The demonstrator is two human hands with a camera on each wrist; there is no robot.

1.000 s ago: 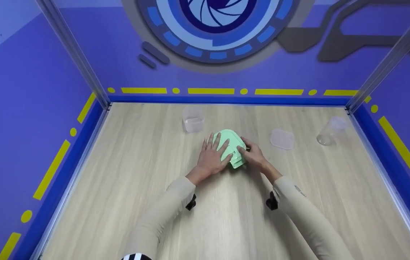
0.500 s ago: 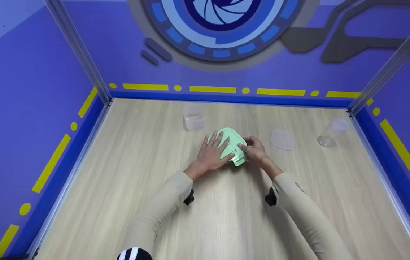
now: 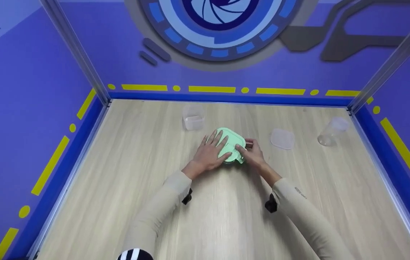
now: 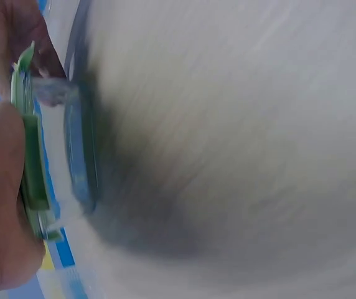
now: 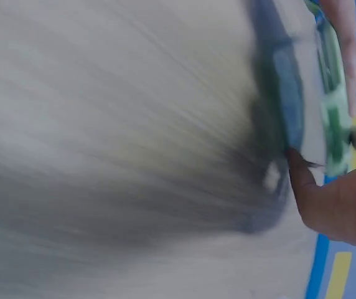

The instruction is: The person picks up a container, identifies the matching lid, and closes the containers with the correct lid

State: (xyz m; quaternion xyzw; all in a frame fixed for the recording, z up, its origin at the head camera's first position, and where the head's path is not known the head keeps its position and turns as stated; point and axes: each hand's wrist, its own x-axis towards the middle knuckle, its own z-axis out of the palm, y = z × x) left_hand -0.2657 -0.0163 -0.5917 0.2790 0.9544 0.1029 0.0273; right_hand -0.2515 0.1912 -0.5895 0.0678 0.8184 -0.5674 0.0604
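Observation:
In the head view, a clear food container with a green snap lid [image 3: 231,138] sits mid-table. My left hand [image 3: 206,155] lies over the lid's left part with its fingers spread and straight. At the right edge my right hand [image 3: 253,153] grips the container, thumb on the lid's rim by a clip flap and fingers around the side. From the right wrist, a fingertip shows low against the see-through container body [image 5: 290,93], with the thumb at the green clip [image 5: 337,134]. The left wrist view shows another side flap [image 4: 36,162] beneath my left hand.
A small clear open tub [image 3: 193,122] stands behind and left of the container. To the right lie a translucent square lid [image 3: 282,139] and a clear jar with a pale cap [image 3: 332,131]. Blue-purple panels [image 3: 205,77] border the table at the back and sides.
The container has turned slightly counterclockwise, its front flap swinging rightward and now showing narrower. My right hand has shifted a little with it; my left hand stays flat on the lid.

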